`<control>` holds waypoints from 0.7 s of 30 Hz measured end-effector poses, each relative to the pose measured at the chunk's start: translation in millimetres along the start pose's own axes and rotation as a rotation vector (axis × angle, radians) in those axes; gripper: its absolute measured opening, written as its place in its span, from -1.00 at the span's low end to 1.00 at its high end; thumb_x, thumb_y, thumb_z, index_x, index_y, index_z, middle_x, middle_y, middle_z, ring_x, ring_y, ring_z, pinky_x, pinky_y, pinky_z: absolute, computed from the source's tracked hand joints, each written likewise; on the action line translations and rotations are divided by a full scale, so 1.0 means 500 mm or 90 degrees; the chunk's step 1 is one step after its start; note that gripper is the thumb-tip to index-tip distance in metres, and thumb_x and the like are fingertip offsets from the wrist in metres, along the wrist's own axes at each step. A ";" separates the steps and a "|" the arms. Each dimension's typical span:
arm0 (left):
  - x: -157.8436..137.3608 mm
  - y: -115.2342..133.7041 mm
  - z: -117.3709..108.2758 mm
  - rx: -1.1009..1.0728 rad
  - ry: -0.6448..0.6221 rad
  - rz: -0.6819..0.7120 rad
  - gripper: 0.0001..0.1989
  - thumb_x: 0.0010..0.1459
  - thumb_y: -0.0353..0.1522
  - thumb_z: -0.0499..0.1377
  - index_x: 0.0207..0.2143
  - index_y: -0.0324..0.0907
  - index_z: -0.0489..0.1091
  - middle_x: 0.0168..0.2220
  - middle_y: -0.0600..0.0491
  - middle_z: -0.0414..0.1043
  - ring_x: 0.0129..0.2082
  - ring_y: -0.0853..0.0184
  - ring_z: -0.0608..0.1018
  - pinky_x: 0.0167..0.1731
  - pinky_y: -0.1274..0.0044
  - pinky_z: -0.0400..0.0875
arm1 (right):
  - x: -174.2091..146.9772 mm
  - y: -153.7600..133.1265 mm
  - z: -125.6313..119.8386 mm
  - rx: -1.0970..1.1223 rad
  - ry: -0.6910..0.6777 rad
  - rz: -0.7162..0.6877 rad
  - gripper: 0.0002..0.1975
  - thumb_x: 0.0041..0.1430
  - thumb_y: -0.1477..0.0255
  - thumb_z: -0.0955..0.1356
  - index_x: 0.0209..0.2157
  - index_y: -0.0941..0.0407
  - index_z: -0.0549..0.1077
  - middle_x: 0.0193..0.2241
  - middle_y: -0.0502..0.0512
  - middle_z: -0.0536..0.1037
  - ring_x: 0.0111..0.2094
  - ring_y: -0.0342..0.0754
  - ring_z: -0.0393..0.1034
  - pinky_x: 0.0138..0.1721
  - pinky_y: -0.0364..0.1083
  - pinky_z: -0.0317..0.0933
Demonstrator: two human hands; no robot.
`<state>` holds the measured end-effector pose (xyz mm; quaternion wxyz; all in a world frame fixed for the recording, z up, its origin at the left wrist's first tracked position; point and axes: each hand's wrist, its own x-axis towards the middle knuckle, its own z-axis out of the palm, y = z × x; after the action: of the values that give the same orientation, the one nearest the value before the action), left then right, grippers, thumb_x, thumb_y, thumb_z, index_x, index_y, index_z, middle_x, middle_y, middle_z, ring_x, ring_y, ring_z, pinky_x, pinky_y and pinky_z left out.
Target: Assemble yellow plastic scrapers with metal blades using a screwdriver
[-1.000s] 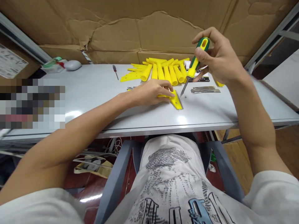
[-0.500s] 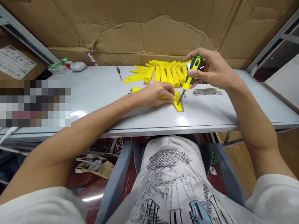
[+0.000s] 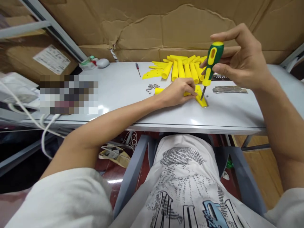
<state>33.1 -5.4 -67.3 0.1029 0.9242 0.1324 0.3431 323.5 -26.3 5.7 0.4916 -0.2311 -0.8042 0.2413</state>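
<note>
My right hand (image 3: 239, 60) grips a green and yellow screwdriver (image 3: 213, 63) by its handle, one fingertip over the butt. The screwdriver stands nearly upright, its tip meeting the flat end of a yellow plastic scraper-like piece (image 3: 201, 100). My left hand (image 3: 179, 91) is closed around that piece and presses it to the table; its round handle sticks out on the left of the hand. Whether a screw sits under the tip is too small to make out. One loose screw (image 3: 207, 96) lies just right of the piece. A pile of small screws (image 3: 152, 87) is left of its handle.
Behind the hands lie several more yellow pieces (image 3: 181, 68). Thin metal blades (image 3: 230, 90) are stacked at right. A small screwdriver (image 3: 138, 69), a white computer mouse (image 3: 103, 63) and a cardboard box (image 3: 35, 50) are to the left. Cardboard (image 3: 142, 34) backs the table (image 3: 123, 104).
The camera view has swung left, shifting everything rightward. The screwdriver has gone from leaning to nearly upright, and my right hand has risen around its handle. My left hand keeps its hold.
</note>
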 end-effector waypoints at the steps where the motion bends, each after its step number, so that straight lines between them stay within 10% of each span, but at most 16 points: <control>1: 0.002 0.000 0.002 0.000 -0.004 -0.008 -0.81 0.53 -0.48 0.49 0.00 -0.07 0.94 0.04 -0.11 0.84 0.02 0.10 0.85 0.12 0.28 0.72 | 0.001 -0.004 -0.007 0.034 -0.034 0.002 -0.10 0.19 -0.21 0.88 0.32 -0.15 0.60 -0.05 0.02 0.91 0.00 0.16 0.94 -0.07 0.07 0.84; 13: 0.006 -0.020 -0.035 0.050 -0.112 -0.036 -0.72 0.60 -0.37 0.45 0.16 0.13 0.95 0.11 -0.02 0.86 0.07 0.09 0.83 0.18 0.28 0.62 | -0.010 -0.027 -0.003 0.104 -0.090 -0.015 -0.14 0.31 0.02 0.89 0.34 -0.17 0.45 -0.02 -0.04 0.91 -0.04 0.18 0.97 -0.10 0.13 0.92; 21: 0.001 0.047 -0.079 0.131 -0.205 -0.091 -0.68 0.68 -0.27 0.35 0.19 0.03 0.95 0.04 -0.08 0.81 0.02 0.08 0.78 0.15 0.29 0.60 | -0.011 0.008 0.009 -0.023 0.015 -0.047 0.00 0.19 -0.38 0.82 0.36 -0.22 0.47 -0.03 -0.09 0.85 -0.20 0.00 0.87 -0.20 -0.06 0.79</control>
<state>11.6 -23.4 -30.8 0.0518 0.9611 0.2137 0.1671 322.4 -27.5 -2.4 0.5057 -0.2129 -0.8103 0.2059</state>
